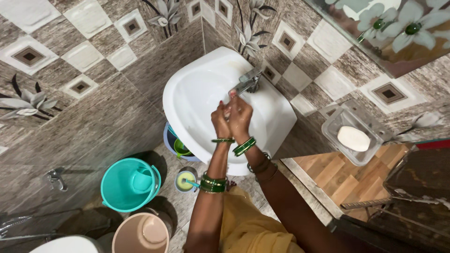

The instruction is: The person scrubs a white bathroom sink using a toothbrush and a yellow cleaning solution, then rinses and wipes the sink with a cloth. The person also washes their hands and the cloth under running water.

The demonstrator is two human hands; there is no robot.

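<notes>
Both hands are together over the white sink [197,89], just under the metal tap [247,82]. The left hand [220,121] and the right hand [240,116] press against each other, fingers folded. The grip of each is narrow and closed on the other hand; if something small is between them, I cannot tell. Green bangles [243,146] sit on both wrists, below the grip. A white soap bar [353,138] lies in a clear dish [336,118] on the wall, well apart to the right of the grip. It is probably slippery when wet, so it is better held around its long sides. A teal bucket [129,183] stands on the floor below.
</notes>
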